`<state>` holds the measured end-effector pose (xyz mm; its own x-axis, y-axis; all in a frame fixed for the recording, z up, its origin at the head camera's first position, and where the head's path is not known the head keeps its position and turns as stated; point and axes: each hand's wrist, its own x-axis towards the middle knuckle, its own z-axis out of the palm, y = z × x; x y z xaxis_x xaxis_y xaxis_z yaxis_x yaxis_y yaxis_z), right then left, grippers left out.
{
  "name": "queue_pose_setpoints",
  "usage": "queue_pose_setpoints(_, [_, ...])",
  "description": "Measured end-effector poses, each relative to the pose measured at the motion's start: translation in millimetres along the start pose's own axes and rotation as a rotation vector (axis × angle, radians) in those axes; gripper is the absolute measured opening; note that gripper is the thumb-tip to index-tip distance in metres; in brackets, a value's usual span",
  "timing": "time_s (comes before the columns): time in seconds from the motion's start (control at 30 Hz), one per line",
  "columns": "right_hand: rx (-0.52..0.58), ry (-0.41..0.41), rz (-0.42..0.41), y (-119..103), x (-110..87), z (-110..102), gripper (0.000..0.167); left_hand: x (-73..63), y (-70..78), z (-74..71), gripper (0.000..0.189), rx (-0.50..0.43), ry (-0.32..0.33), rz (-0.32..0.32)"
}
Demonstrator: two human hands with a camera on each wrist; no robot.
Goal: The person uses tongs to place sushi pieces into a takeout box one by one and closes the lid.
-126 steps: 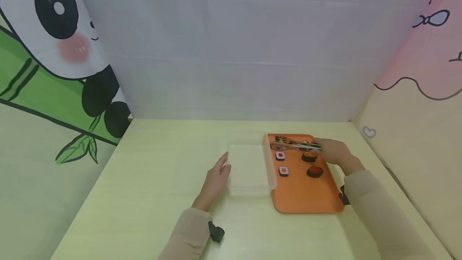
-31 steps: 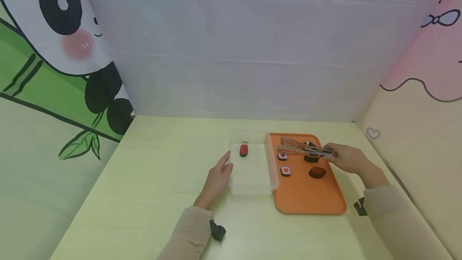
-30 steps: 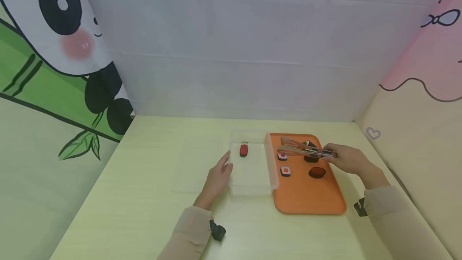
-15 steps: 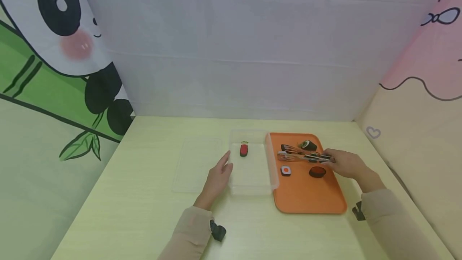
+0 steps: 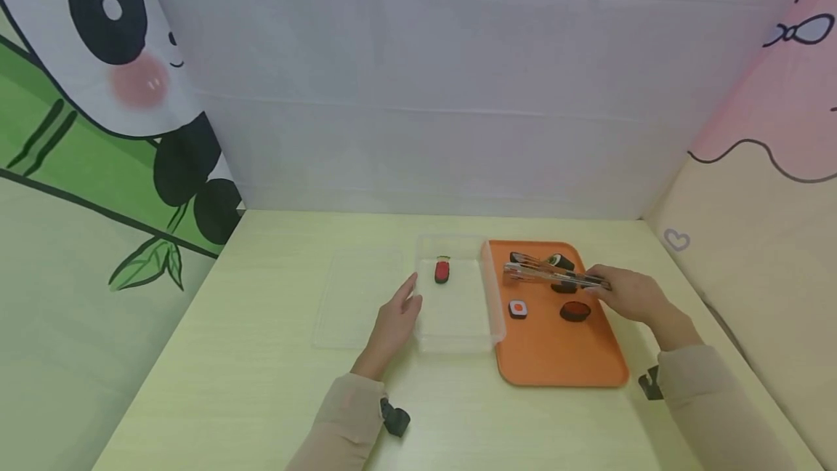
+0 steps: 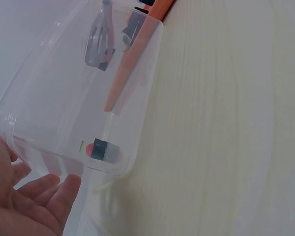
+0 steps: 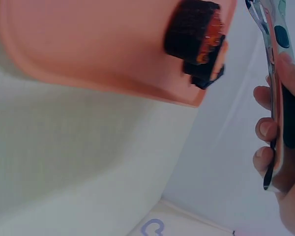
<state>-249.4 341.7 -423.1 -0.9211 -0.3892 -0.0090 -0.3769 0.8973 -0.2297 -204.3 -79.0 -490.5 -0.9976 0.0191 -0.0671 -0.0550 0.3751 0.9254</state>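
Note:
My right hand [image 5: 631, 295] grips metal tongs [image 5: 556, 276] with dark grip inlays [image 7: 290, 118], held over the upper part of an orange tray [image 5: 556, 358]. Whether the tong tips pinch anything is hard to tell. On the tray lie a sushi roll with an orange centre [image 5: 518, 309], a roe-topped sushi [image 5: 575, 311] and a dark-wrapped roll [image 5: 560, 262]; another dark piece [image 5: 564, 288] is partly hidden under the tongs. My left hand [image 5: 391, 320], fingers extended, rests at the left wall of a clear plastic box [image 5: 458, 344]. Inside the box sits a red-topped sushi [image 5: 442, 270].
A flat transparent lid [image 5: 356, 304] lies on the pale table [image 5: 248, 384] left of the box. The box's right rim meets the tray's left edge. A white cloth wall [image 5: 418, 93] stands behind, with printed panels on both sides.
Since the oldest frame, the red-topped sushi has appeared in the box. Within the last second the tongs dipped towards the tray, then rose slightly; the red-centred roll no longer shows. My left hand stays put.

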Motion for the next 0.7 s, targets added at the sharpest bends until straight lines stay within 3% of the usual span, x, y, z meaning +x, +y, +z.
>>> queue_pose_setpoints(0.37, [0.029, 0.062, -0.030, -28, 14.1, -30, 0.035, -0.2, 0.9, 0.3, 0.050, 0.004, 0.001, -0.010])
queue_pose_setpoints(0.7, [0.055, 0.003, -0.030, -55, 41.4, -23, 0.036, -0.2, 0.1, -0.6, 0.050, 0.007, 0.003, -0.009])
